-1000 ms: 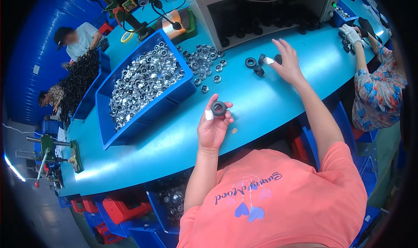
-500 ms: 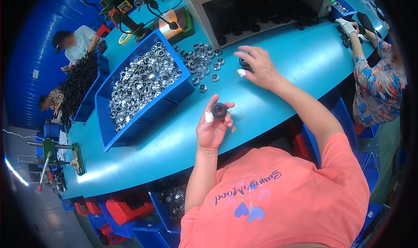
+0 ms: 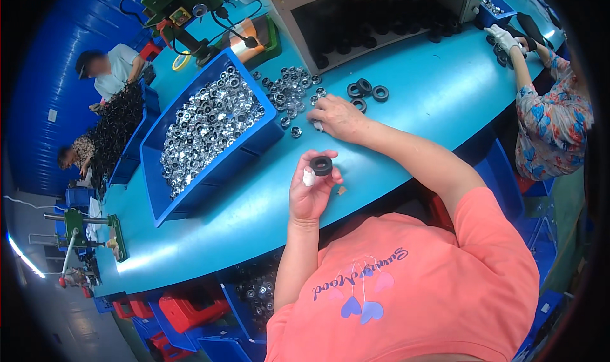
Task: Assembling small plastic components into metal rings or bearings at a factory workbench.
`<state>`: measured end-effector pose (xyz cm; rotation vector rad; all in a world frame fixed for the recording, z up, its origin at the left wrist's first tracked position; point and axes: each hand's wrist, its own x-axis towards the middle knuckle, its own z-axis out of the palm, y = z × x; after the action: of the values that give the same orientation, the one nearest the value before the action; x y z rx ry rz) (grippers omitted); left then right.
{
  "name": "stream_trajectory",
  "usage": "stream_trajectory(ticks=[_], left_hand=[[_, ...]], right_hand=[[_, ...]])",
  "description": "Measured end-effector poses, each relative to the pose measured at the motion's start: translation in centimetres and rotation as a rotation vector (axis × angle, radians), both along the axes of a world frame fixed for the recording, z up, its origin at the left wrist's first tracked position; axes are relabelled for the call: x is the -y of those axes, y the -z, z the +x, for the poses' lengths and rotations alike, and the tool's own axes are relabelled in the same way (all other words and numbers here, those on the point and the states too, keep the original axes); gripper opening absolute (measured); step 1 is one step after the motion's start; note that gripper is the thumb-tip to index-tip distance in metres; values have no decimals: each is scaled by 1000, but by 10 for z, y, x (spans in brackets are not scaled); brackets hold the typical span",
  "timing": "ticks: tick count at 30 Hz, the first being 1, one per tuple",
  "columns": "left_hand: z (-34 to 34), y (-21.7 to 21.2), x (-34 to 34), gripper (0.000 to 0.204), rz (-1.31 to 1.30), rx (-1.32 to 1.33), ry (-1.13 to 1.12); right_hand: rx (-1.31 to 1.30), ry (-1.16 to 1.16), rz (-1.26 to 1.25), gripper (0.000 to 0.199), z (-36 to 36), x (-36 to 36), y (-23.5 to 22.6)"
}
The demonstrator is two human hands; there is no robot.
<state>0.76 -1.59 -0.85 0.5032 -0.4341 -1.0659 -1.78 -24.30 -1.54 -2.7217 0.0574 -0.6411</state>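
Observation:
My left hand (image 3: 308, 190) holds a black rubber ring (image 3: 321, 166), shaped like a small tyre, up between thumb and fingers above the table's near side. My right hand (image 3: 340, 117) is down at the edge of a loose spread of shiny clear-and-black wheel hubs (image 3: 289, 92), fingers curled together; whatever is under its fingertips is hidden. White wrapping covers a digit on each hand. Several more black rubber rings (image 3: 380, 93) lie on the table just beyond my right hand. Left of the hubs stands a blue bin (image 3: 216, 184) heaped with more of them.
The blue-green table (image 3: 432, 82) curves across the view. A metal-cased box (image 3: 298, 28) with black rings inside stands at the back. A green machine (image 3: 181, 6) is at the far left. At right, a gloved person (image 3: 508, 41) handles black rings; others sit at far left.
My right hand has moved left, away from the black rings, which now show, and down onto the edge of the loose hubs. My left hand still holds its ring, now tilted differently.

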Motion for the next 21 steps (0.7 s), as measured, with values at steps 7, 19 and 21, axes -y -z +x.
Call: stream_trajectory(ticks=[7,19,21], left_hand=[[13,21,-8,36,29,-189,-176],[11,21,-4,23,119,-251,-312],[10,20,-4,22,141,-242,-320]], right_hand=[[-27,11,576,32,-32,-10,-37],[-55,-88,1235,33,-74,-62,-51],[-67,-114,1379,34,-74,-65,-49]])
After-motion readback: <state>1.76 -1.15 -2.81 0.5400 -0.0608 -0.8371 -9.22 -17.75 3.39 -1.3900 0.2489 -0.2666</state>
